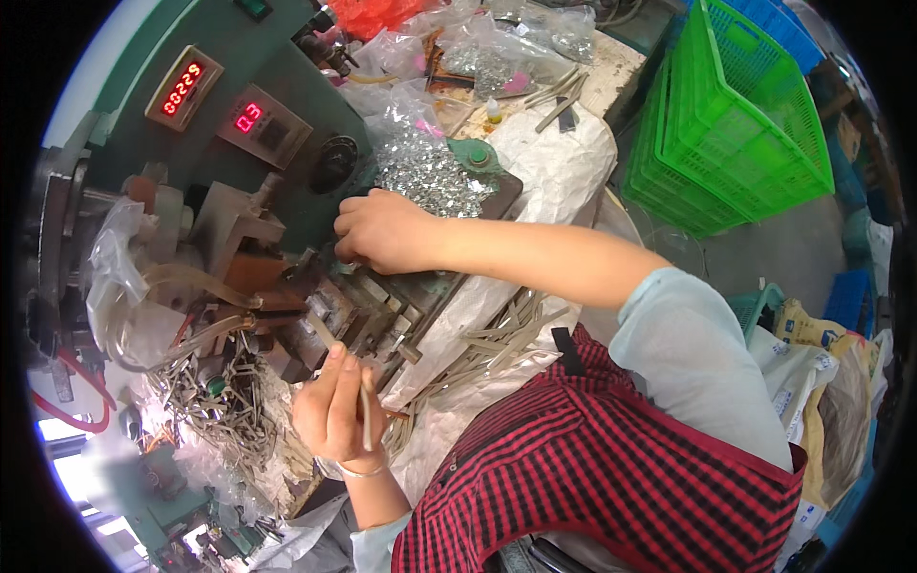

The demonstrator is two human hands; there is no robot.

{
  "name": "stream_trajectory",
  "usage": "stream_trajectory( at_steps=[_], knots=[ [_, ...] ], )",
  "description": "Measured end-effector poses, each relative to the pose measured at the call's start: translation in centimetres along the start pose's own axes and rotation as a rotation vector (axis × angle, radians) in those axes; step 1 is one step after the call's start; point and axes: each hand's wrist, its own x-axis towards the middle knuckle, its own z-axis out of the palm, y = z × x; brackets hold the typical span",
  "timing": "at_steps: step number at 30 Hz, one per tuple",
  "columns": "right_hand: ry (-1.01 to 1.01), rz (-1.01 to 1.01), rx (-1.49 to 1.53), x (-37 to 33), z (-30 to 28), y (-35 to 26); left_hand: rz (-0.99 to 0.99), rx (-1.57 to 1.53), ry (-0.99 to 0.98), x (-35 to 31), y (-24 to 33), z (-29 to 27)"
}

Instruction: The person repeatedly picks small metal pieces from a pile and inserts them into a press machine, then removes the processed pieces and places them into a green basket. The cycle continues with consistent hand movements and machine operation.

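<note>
At the green machine, our left hand clamps a metal strip; our right hand, fingers curled together, touches its fixture.

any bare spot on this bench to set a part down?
Barely. Bare white sacking between the metal clips heap and green crates. Crowded elsewhere: strips beside the right hand, scrap by the left hand.
</note>
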Motion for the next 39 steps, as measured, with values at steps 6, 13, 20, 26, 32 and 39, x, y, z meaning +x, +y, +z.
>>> stream_trajectory(
  at_steps=[6,13,20,26,32,39],
  knots=[
    [-0.210,-0.122,-0.056,2.9,3.8,1.4,-0.282,0.157,0.154,-7.0,0.0,-2.6],
    [-0.171,-0.075,-0.170,2.0,4.3,2.7,-1.019,0.028,0.641,-14.8,-8.3,-9.6],
    [0.249,0.456,0.352,1.2,-2.8,-2.7,-0.882,0.720,-0.228,-18.2,-16.9,-14.7],
    [0.368,0.785,0.559,-4.8,-6.2,-2.7,-0.708,0.865,-0.298,-21.7,-22.0,-10.2],
    [0.282,0.504,0.707,-2.8,-7.7,-7.9,-0.511,0.701,-0.080,-16.0,-18.8,-6.0],
    [0.451,0.539,0.981,0.7,-3.0,-10.7,-1.023,-0.456,0.576,-12.7,-13.1,-3.0]
  ],
)
